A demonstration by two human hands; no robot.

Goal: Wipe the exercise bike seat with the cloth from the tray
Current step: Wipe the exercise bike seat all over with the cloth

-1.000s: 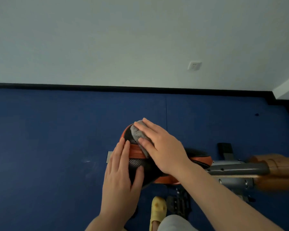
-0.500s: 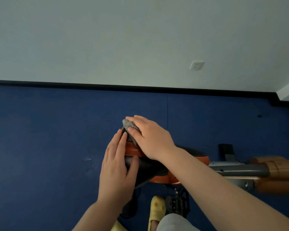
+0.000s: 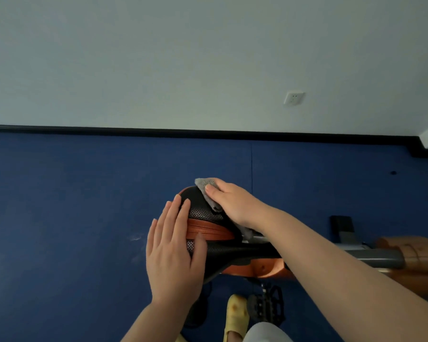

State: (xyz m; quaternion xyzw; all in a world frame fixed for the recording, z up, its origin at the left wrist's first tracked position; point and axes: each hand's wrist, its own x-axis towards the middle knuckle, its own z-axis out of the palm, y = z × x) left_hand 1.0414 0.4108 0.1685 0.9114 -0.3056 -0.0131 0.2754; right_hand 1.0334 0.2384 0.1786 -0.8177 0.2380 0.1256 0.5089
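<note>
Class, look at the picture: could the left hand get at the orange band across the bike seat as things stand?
Probably yes. The left hand lies flat on the seat, fingers beside the orange band; nothing lies between. The right hand presses the cloth farther off.

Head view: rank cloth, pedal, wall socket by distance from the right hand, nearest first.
1. Cloth: grey, pressed under the right hand on the far end of the seat.
2. Pedal: black, below the seat, beside the yellow shoe.
3. Wall socket: white, on the wall beyond the blue floor.
</note>
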